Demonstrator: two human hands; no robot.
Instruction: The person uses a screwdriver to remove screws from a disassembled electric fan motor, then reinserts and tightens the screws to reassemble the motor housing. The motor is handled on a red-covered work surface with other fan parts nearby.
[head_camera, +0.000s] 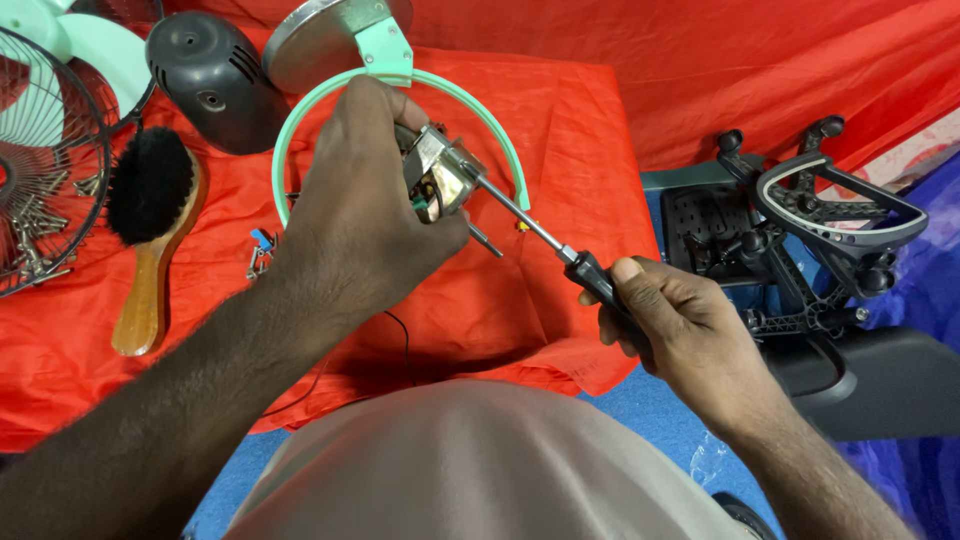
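Left hand (355, 215) grips motor (438, 178); right hand (672, 325) holds screwdriver (560, 252).

The cloth (560, 140) over the surface is bright orange-red. The plastic ring (500, 130) is pale mint green, and so is the bracket (383, 50) above it, fixed to a dull silver disc (310, 35). The motor cover (215, 75) is glossy charcoal black. The brush (150, 240) has black bristles and a honey-brown wooden handle. The wire fan guard (45, 190) is dark metal. The motor (440, 175) shows silver steel with coppery windings. The screwdriver (560, 255) has a silver shaft and a black handle. The floor (650, 400) is blue.
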